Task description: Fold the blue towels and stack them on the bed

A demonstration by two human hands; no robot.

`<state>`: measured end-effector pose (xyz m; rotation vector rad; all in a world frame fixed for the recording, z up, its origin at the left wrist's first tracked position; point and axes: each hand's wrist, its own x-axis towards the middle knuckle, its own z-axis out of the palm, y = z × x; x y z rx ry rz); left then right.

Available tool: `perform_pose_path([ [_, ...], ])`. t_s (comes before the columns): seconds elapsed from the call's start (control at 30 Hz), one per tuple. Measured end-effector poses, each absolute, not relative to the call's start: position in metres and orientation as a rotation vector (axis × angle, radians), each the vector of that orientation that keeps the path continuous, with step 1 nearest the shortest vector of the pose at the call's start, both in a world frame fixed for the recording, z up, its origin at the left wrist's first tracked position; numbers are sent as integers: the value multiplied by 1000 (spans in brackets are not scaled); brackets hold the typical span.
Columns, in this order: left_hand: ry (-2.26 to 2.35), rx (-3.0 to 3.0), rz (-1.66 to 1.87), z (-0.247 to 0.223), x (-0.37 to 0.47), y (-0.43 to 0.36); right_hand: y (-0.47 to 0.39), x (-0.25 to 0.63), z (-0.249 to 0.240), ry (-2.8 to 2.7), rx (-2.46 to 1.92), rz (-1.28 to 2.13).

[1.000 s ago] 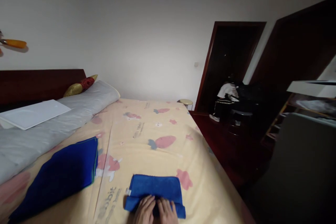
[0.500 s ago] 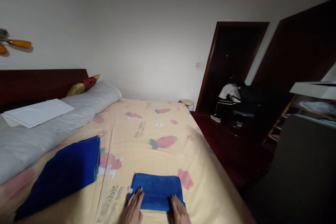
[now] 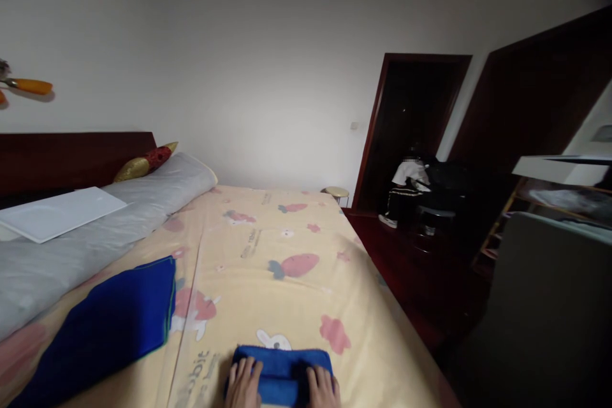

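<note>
From where I stand, I see both hands down on a small blue cloth (image 3: 281,366) at the near edge of view, lying on the bed (image 3: 356,296) just below a printed rabbit. The left hand (image 3: 245,386) has its fingers over the cloth's left side, the right hand (image 3: 322,387) over its right side, the two well apart. Their fingers touch the fabric, but whether either grip is clamped on it I can't tell. A crease runs across the cloth between them.

Over to the left lies a larger blue cloth (image 3: 109,325) with a green-stitched edge. Past that, a white board (image 3: 67,211) rests on a long grey bolster (image 3: 167,194) near the dark headboard (image 3: 71,154). By the far doorway (image 3: 425,102), a person in a white top (image 3: 408,173) bends forward.
</note>
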<state>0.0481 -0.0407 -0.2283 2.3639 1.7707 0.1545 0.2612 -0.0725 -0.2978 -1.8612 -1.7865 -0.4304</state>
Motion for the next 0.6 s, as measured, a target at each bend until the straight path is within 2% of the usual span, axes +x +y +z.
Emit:
perform_pose_path([
  [0.13,1328,2894,637,-260,56,-43,-69,234,-315,-1878,-1331,-665],
  [0.23,1194,3040,910,-271,37,-41,-71,249,-312,-1903,-1244,-768],
  [0.43,1410,2913,655,-274,16,-43,-78,302,-307,-1959,-1319,-866],
  [0.53,1556,2954,784,-282,44,-45,-70,275,-307,-1877,-1300,-813],
  [0.6,1440,3101,954,-287,56,-44,-67,253,-308,-1806,-1239,-803],
])
